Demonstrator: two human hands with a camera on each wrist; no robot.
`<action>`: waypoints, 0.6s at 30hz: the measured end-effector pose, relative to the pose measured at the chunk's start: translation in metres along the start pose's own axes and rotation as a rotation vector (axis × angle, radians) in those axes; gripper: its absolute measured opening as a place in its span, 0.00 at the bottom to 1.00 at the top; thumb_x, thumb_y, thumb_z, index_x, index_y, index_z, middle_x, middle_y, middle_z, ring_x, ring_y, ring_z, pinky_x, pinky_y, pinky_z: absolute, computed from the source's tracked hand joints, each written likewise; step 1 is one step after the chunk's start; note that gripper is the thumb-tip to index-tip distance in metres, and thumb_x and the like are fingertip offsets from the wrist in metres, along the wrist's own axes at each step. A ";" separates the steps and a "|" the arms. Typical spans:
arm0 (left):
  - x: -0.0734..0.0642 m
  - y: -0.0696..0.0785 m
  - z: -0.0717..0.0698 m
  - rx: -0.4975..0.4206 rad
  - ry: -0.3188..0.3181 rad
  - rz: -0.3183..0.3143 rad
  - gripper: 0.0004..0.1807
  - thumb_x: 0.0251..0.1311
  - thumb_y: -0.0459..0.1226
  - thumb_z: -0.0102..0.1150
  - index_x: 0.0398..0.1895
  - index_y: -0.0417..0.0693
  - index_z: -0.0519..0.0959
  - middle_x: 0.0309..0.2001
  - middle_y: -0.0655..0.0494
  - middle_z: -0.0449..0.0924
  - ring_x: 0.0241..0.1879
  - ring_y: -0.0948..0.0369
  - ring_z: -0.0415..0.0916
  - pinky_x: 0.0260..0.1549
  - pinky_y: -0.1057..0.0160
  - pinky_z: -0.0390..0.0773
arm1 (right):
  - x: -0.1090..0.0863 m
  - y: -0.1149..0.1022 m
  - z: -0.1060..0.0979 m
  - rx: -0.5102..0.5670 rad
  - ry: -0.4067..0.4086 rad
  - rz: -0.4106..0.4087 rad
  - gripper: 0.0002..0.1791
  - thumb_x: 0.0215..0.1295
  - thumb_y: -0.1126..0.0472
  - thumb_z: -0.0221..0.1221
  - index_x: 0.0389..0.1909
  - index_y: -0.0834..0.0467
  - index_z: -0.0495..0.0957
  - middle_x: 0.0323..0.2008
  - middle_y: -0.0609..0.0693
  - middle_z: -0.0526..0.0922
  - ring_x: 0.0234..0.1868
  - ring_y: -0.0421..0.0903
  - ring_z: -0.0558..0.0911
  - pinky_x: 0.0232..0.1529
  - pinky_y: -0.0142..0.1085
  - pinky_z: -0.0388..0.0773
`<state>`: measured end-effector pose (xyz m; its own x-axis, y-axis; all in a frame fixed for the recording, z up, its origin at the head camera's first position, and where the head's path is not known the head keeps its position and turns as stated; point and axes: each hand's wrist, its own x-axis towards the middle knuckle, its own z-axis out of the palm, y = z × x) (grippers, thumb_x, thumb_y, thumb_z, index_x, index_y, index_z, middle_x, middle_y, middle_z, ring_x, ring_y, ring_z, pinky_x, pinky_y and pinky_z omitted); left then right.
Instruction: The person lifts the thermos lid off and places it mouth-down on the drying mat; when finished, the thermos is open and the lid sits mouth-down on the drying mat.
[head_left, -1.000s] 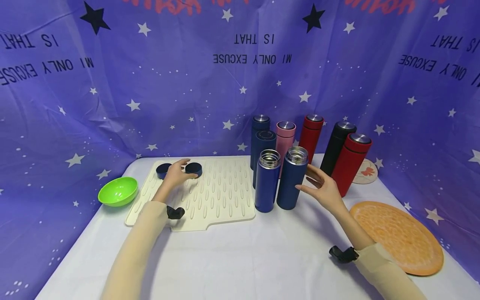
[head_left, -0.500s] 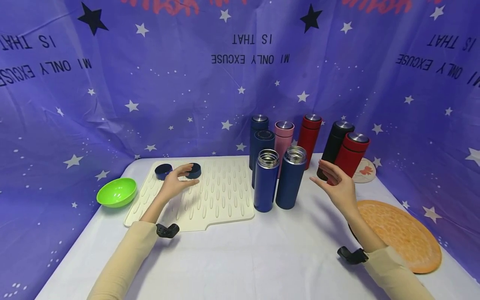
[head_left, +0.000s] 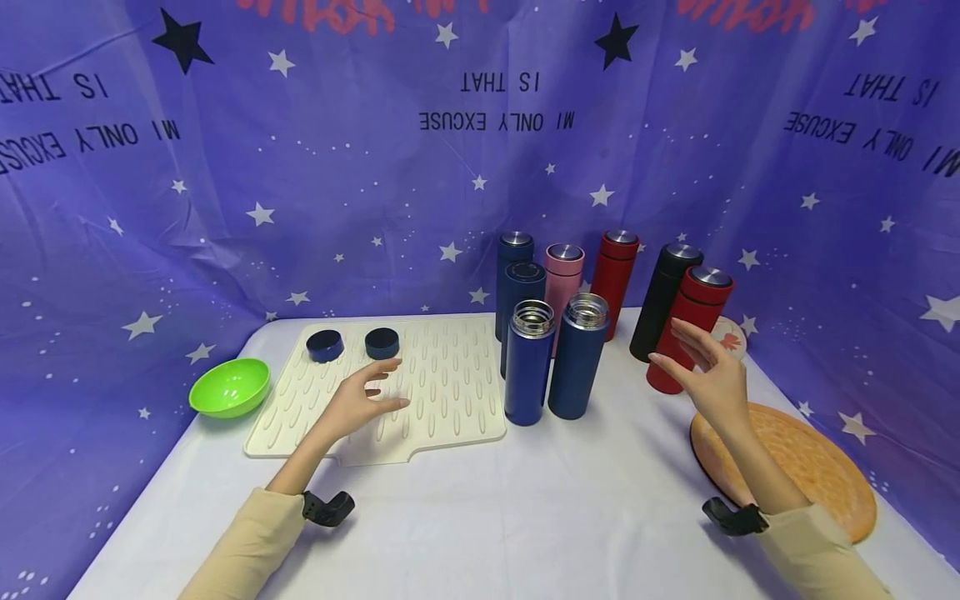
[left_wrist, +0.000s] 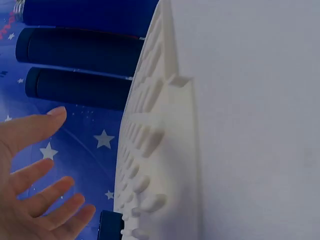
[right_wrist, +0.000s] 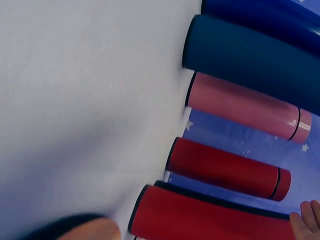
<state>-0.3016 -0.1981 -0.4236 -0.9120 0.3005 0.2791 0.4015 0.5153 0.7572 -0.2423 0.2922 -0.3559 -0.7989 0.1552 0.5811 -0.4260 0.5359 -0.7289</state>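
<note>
Bottles (head_left: 527, 379) (head_left: 577, 371), glossy and matte blue, upright, uncapped, steel necks (head_left: 533, 323) (head_left: 587, 314), hands (head_left: 360, 403) (head_left: 716, 383) spread

1. Left sleeve (head_left: 243, 542): long, plain beige, a few soft creases, stops short of the hand so some forearm is bare.
2. Black strap (head_left: 312, 505) right up against the end of the left sleeve, with a chunky, rounded black pod (head_left: 340, 508) sticking out of it. Any markings are too small to read, tbh.
3. Right sleeve (head_left: 821, 546), well to the right of the left sleeve: same plain beige.
4. Matching black wrist gadget (head_left: 735, 518), also well right of the left sleeve, same stubby curved look.
5. Left hand (head_left: 360, 404), beyond the left sleeve: bare, slim fingers. Right hand (head_left: 708, 375), well right of that sleeve: also bare.
</note>
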 end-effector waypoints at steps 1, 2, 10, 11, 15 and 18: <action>-0.003 0.000 0.001 0.017 0.000 -0.001 0.38 0.52 0.39 0.72 0.66 0.41 0.68 0.64 0.40 0.68 0.61 0.40 0.66 0.56 0.42 0.72 | 0.000 0.001 -0.002 0.002 0.005 0.007 0.33 0.53 0.67 0.71 0.61 0.63 0.73 0.59 0.59 0.76 0.59 0.48 0.76 0.57 0.26 0.71; -0.005 0.000 0.002 0.034 -0.001 -0.003 0.38 0.51 0.39 0.72 0.66 0.41 0.68 0.64 0.40 0.69 0.61 0.40 0.66 0.56 0.42 0.72 | 0.000 0.002 -0.005 0.000 0.012 0.007 0.33 0.53 0.67 0.71 0.61 0.64 0.73 0.58 0.60 0.76 0.59 0.48 0.76 0.57 0.26 0.71; -0.021 -0.010 0.005 0.123 -0.006 -0.019 0.37 0.48 0.39 0.74 0.62 0.36 0.71 0.60 0.36 0.71 0.60 0.39 0.68 0.57 0.42 0.71 | 0.000 0.008 -0.018 -0.030 0.073 0.042 0.33 0.53 0.67 0.70 0.62 0.64 0.72 0.59 0.61 0.75 0.59 0.47 0.77 0.55 0.23 0.72; -0.022 -0.011 0.005 0.140 -0.006 -0.026 0.37 0.48 0.39 0.75 0.62 0.36 0.71 0.61 0.35 0.71 0.60 0.38 0.67 0.57 0.42 0.71 | 0.001 0.011 -0.020 -0.026 0.087 0.050 0.33 0.53 0.68 0.70 0.62 0.63 0.72 0.59 0.61 0.75 0.59 0.47 0.77 0.55 0.24 0.72; -0.024 -0.011 0.005 0.203 -0.005 -0.051 0.38 0.47 0.39 0.75 0.62 0.37 0.71 0.61 0.34 0.70 0.61 0.36 0.65 0.58 0.39 0.68 | 0.007 0.030 -0.024 0.000 0.157 0.090 0.35 0.50 0.68 0.72 0.62 0.60 0.74 0.59 0.59 0.76 0.57 0.43 0.77 0.55 0.26 0.74; -0.024 -0.010 0.004 0.227 0.000 -0.055 0.38 0.46 0.40 0.75 0.62 0.36 0.71 0.61 0.32 0.69 0.61 0.35 0.65 0.59 0.38 0.66 | 0.011 0.048 -0.026 0.012 0.194 0.147 0.36 0.51 0.66 0.72 0.64 0.54 0.73 0.60 0.55 0.76 0.56 0.39 0.77 0.55 0.25 0.73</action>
<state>-0.2835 -0.2074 -0.4407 -0.9331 0.2666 0.2414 0.3596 0.6979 0.6193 -0.2599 0.3413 -0.3750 -0.7566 0.3877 0.5265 -0.3176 0.4860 -0.8142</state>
